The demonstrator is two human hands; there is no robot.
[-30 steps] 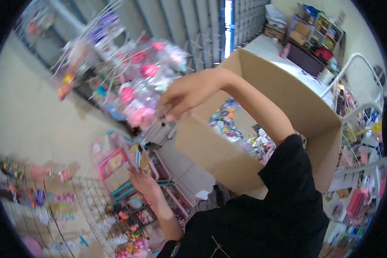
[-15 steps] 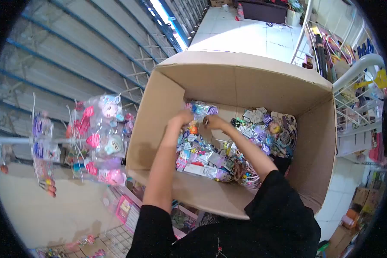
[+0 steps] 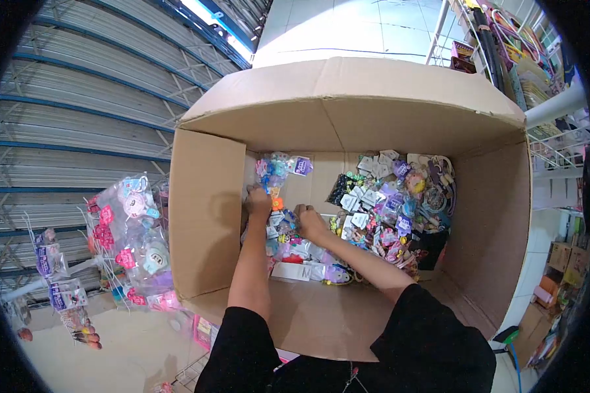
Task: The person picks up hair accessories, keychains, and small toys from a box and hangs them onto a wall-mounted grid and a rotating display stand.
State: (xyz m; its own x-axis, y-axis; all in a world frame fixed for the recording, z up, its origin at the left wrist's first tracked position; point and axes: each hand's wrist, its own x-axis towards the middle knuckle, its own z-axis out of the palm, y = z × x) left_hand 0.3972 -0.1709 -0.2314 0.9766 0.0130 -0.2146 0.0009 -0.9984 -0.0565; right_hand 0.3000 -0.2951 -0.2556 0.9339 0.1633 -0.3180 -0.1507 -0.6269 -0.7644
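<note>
Both of my hands are inside a large cardboard box (image 3: 373,124), over the left pile of small packaged trinkets (image 3: 288,226). My left hand (image 3: 258,198) is at the pile's left edge, close to the box's left wall, its fingers curled down among the packets. Across the pile, my right hand (image 3: 310,223) has bent fingers at the right edge. What either hand grips is too small and hidden to name. Just beyond them lies a clear packet with a purple label (image 3: 301,166). A long white-carded packet (image 3: 291,271) lies at the near side.
A second pile of carded accessories (image 3: 390,196) fills the box's right part. Bagged pink and white toys (image 3: 137,229) hang on hooks at left, before a blue-barred shutter (image 3: 78,118). At right stands a white wire rack (image 3: 557,147); boxes (image 3: 560,257) sit beyond it.
My view has shifted closer over the box. Both hands have moved nearer to me, from the packets at the far end to the middle of the left pile.
</note>
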